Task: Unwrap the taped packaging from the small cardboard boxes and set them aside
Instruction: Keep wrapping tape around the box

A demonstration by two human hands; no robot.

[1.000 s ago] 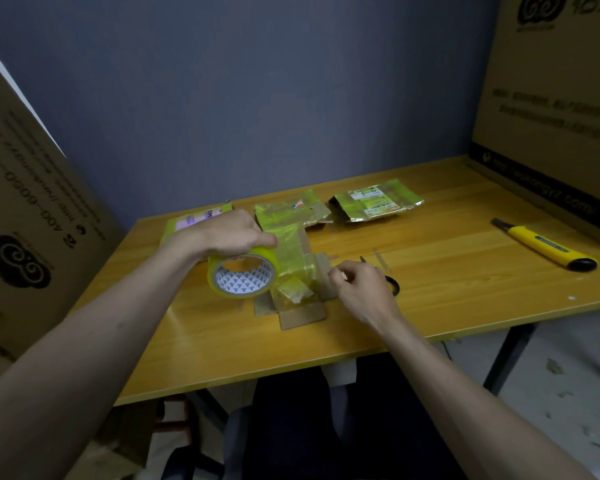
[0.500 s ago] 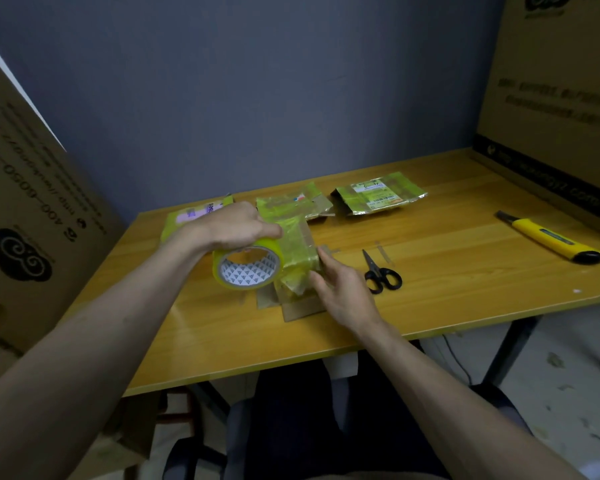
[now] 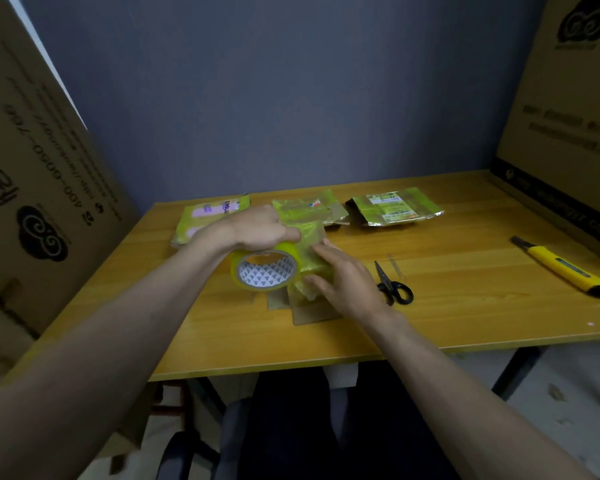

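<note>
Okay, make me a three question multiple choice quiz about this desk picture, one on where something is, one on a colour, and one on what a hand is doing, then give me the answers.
1. Where do the scissors lie?
A. Just right of the right hand
B. On the flattened packages at the back
C. On the floor

2. What colour is the utility knife body?
A. Red
B. Yellow
C. White

3. What is the left hand doing?
A. Resting flat on the table
B. Holding the scissors
C. Gripping the tape roll

Answers: 1 A, the black handles sit beside that hand's wrist. 2 B, yellow with a black end. 3 C, its fingers curl over the roll's top.
</note>
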